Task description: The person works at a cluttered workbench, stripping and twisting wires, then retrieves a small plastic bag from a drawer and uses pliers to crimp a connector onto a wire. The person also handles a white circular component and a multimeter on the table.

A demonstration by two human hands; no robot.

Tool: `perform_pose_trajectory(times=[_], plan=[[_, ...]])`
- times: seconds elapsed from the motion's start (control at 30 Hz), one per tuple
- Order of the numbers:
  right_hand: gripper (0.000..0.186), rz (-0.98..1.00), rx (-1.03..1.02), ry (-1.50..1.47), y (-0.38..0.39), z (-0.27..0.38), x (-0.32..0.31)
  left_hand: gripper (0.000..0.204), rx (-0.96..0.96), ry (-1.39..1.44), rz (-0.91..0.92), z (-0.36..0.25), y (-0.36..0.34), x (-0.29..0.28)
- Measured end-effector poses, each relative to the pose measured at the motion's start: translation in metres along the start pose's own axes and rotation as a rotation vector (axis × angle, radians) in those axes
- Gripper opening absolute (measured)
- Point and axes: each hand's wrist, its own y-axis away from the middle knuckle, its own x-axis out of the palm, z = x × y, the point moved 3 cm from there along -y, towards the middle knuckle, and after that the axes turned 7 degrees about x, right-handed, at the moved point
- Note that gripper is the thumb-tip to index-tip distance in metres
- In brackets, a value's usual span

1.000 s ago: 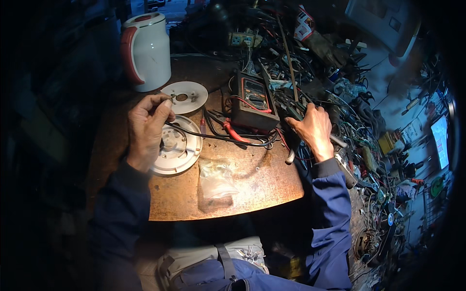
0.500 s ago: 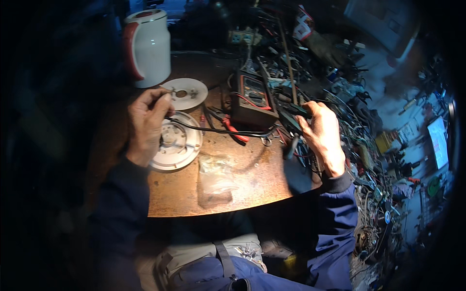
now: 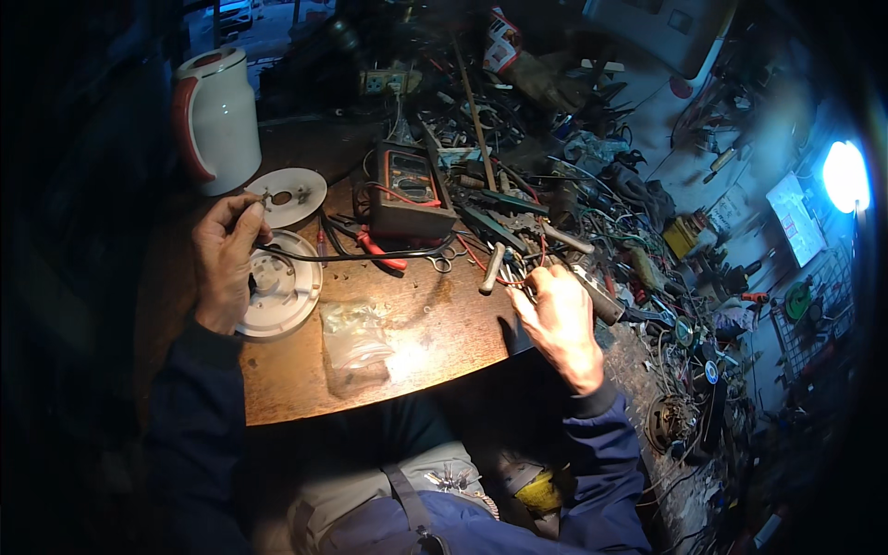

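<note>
My left hand (image 3: 222, 259) is closed in a pinch on a black cable (image 3: 370, 254), which runs right from under the fingers toward the meter. A small dark end shows at the fingertips. Below and beside that hand lie a round white housing (image 3: 301, 301) with an open, recessed inside, and a flat white disc (image 3: 310, 199) with a centre hole. My right hand (image 3: 562, 324) reaches into hand tools at the table's right edge, fingers curled down and bunched. Its fingertips are partly lost among tool handles (image 3: 493, 268), so what they grip cannot be made out.
A multimeter (image 3: 407, 176) sits in a dark box with red-handled pliers (image 3: 381, 252) and scissors (image 3: 442, 262) near it. A clear plastic bag (image 3: 356, 338) lies at the front. A white jug (image 3: 227, 125) stands back left. Tools and wires pile up along the right.
My right hand has come down and nearer, from beside the meter to the tools at the table's right edge. My left hand keeps its pinch on the cable. The view has shifted right.
</note>
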Motion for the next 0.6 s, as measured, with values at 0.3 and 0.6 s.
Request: perform_pose_trajectory(times=[0.3, 0.6], plan=[[0.015, -0.044, -0.002, 0.433, -0.056, -0.035, 0.008, 0.015, -0.010, -0.017, 0.032, -0.001, 0.004, 0.000], [0.022, 0.196, 0.064, 0.369, -0.098, -0.078, 0.026, 0.013, -0.005, -0.004, 0.024, -0.007, 0.004, 0.007]])
